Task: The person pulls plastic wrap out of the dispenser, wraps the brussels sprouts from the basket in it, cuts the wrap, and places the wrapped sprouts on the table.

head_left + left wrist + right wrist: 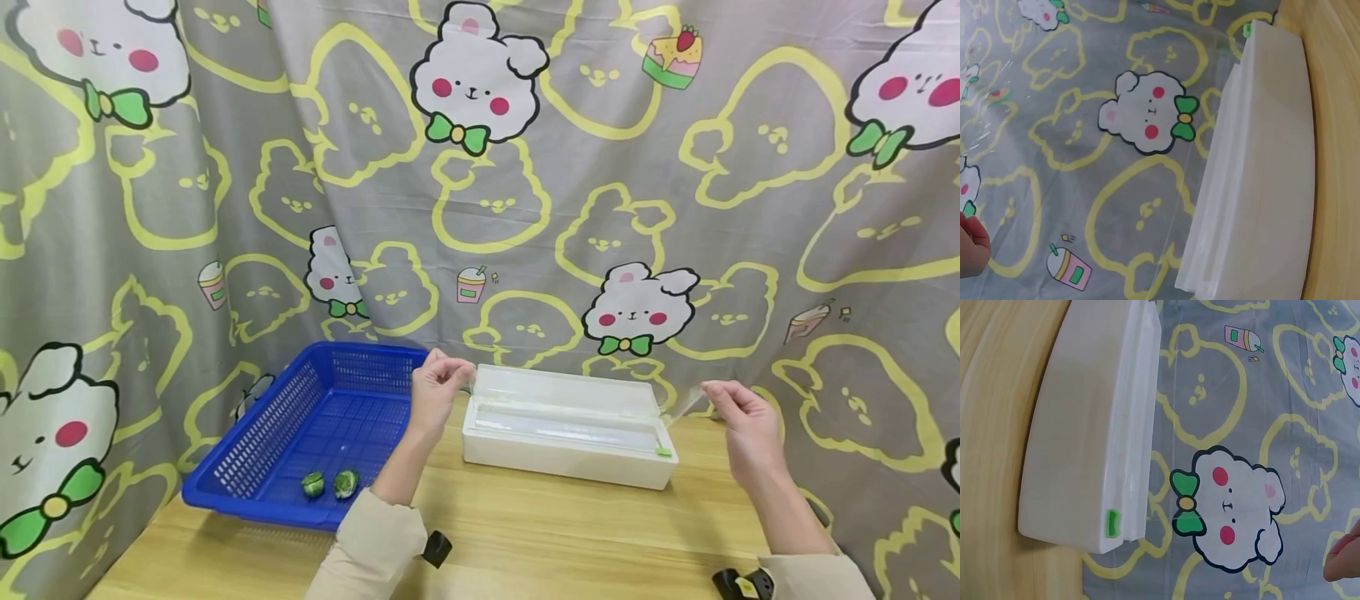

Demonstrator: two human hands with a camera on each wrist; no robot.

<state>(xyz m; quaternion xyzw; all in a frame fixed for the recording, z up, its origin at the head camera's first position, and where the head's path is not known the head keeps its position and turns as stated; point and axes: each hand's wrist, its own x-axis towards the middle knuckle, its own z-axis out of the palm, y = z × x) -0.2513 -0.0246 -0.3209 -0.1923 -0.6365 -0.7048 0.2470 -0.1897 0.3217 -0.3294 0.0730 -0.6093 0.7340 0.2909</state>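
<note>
Plastic film [684, 402], thin and clear, rising from the long white lidded box [562, 458] near the tabletop's [570, 542] far edge, could likely wrinkle and cling to itself if the left hand [435, 395] and right hand [748, 425], spaced apart and pinching it, pulled unevenly.

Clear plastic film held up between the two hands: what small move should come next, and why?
Probably lower the clear plastic film toward the front edge of the long white plastic box. The left hand and right hand pinch it, raised at either side; it seems to run down to the box, where a small green plastic tab, perhaps a cutter, sits at the right end.
</note>
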